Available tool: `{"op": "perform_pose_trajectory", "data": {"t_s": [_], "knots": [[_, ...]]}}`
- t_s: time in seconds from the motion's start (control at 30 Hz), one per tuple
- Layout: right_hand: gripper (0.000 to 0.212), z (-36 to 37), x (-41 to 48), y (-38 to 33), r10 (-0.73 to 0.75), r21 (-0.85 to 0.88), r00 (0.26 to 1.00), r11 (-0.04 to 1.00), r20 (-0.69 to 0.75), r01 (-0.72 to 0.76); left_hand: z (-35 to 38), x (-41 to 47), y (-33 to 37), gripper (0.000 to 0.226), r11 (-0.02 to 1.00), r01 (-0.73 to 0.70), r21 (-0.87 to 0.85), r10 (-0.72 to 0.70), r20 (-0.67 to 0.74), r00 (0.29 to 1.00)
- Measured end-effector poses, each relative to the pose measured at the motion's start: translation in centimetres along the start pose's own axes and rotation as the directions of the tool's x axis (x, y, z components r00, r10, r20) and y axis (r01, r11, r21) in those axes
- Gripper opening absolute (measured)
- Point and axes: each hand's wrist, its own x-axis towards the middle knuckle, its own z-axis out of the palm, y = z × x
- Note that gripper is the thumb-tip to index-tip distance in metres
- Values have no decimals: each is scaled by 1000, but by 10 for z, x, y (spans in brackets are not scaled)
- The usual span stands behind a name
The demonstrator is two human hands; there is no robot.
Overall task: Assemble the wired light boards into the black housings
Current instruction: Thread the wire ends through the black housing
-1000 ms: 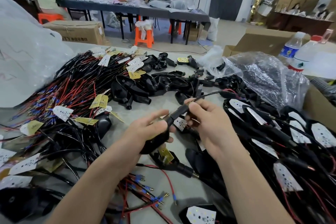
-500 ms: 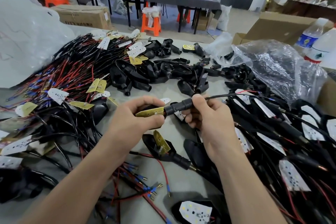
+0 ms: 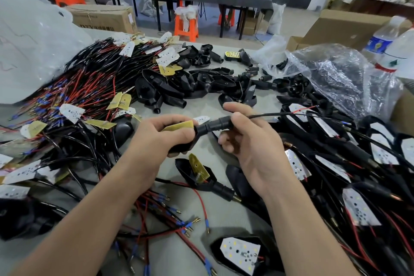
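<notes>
My left hand [image 3: 160, 135] grips a black housing [image 3: 205, 129] with a yellow light board [image 3: 179, 125] lying on its open side under my thumb. My right hand [image 3: 248, 141] pinches the housing's ribbed stem where a black wire [image 3: 280, 114] leaves it to the right. A heap of wired light boards [image 3: 74, 87] lies at the left. Loose black housings [image 3: 190, 83] are piled beyond my hands. Finished housings with white boards [image 3: 358, 161] are stacked at the right.
A half-assembled housing with a yellow board [image 3: 199, 172] lies just below my hands. Red and black leads [image 3: 170, 219] spread between my forearms. A clear plastic bag [image 3: 340, 78] and water bottles [image 3: 385, 38] stand at the right, a cardboard box [image 3: 105, 18] at the back left.
The board, earlier hidden in my left hand, now shows on the housing's open side. My right hand has slid along the stem and the wire runs out straighter to the right.
</notes>
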Motion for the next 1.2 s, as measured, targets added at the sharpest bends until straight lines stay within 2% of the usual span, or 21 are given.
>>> {"op": "perform_pose_trajectory", "data": {"t_s": [0.07, 0.1, 0.17, 0.27, 0.37, 0.5, 0.63, 0.7, 0.77, 0.83, 0.9, 0.97, 1.07, 1.2], "knots": [[20, -2, -2, -1, 25, 36, 994, 999, 107, -29, 0, 1, 0, 20, 999, 30, -26, -30, 4, 1000], [19, -2, -2, -2, 30, 25, 993, 999, 116, -33, 0, 0, 0, 20, 999, 39, -27, -39, 4, 999], [13, -1, -3, -2, 24, -32, 998, 999, 65, -22, 1, 1, -1, 20, 999, 37, -11, -37, 7, 999], [17, 1, -3, 0, -6, -104, 1000, 995, 15, 7, 1, -1, -3, 20, 999, -1, 42, 1, -10, 1000], [14, 0, -4, -1, -10, -128, 999, 992, 38, 15, 1, -1, -3, 14, 995, -53, 80, 55, -27, 998], [11, 2, -4, 1, 29, -147, 994, 989, 106, -13, 4, -5, -2, 20, 969, -123, 216, 132, -28, 991], [6, 9, -6, 4, 21, -83, 995, 997, 101, -13, 5, -9, 0, 25, 956, -187, 228, 197, -19, 980], [9, 12, -7, 6, -16, -80, 997, 997, 79, 23, 6, -8, 2, 25, 972, -183, 149, 189, -24, 982], [7, 14, -7, 6, -84, -90, 996, 992, 29, 87, 8, -7, 3, 28, 978, -185, 100, 194, -91, 977], [9, 14, -7, 4, -160, -118, 987, 981, -32, 155, 6, -5, 2, 30, 973, -187, 132, 214, -240, 947], [12, 12, -7, 3, -217, -152, 973, 967, -75, 204, 0, -5, 0, 29, 953, -147, 266, 246, -393, 886], [12, 10, -7, 3, -231, -163, 969, 963, -88, 215, -4, -6, -2, 25, 936, -90, 340, 238, -425, 873], [13, 13, -8, 6, -235, -202, 970, 955, -59, 219, 0, -3, -2, 7, 974, -55, 218, 133, -365, 921], [13, 14, -6, 11, -184, -201, 981, 965, -56, 169, 2, -2, 6, 14, 998, -52, -24, 37, -427, 904]]}}
